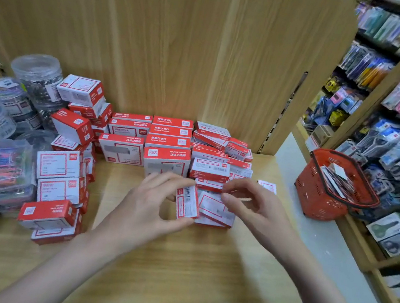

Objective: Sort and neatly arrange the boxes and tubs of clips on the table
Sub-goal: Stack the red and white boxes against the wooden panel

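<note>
Red-and-white boxes stacked centre and left, clear tubs far left, seemingly holding clips

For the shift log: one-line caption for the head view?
Left hand pinches a small red-and-white box; right hand hovers over stacked boxes.

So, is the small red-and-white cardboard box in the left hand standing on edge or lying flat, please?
On edge: the left hand pinches the small red-and-white cardboard box, its barcode face turned toward the camera.

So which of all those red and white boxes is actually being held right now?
The small box pinched upright in the left hand; the other boxes lie stacked or flat on the table.
</note>
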The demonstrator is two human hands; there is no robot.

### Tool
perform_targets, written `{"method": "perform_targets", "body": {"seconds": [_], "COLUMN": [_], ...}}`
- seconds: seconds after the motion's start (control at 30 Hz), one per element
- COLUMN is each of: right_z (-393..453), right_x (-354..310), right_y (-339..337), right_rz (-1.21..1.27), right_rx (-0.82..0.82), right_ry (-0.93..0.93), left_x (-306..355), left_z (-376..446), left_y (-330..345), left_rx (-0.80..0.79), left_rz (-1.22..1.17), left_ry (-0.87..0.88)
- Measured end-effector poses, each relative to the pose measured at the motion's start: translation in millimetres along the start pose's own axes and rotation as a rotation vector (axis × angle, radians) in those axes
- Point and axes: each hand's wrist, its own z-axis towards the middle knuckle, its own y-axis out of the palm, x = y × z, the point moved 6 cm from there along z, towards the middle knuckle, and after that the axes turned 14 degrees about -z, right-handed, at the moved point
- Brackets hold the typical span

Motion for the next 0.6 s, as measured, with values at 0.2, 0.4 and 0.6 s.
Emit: {"method": "perform_targets", "body": {"seconds": [0.2, 0.4, 0.6], "right_z": [6.6, 43.7, 93.8], "right_x": [13.3, 73.8, 89.5], "right_y": [-2.9, -53.4, -55.4], "right_rz": [0.341, 0.204, 0.142], "right_rx": [-0.006, 0.292, 0.372], "right_ry": [0.143, 0.305, 0.308], "left_x": [16.8, -0.1, -13.4], "left_z": [30.0, 42.5, 41.4], "left_y": [31.8, 37.4, 46.9], "left_rx": [-0.044, -0.006, -0.030], "left_rz": [0.039, 0.186, 0.265], "left_ry": [0.106, 0.101, 0.098]}}
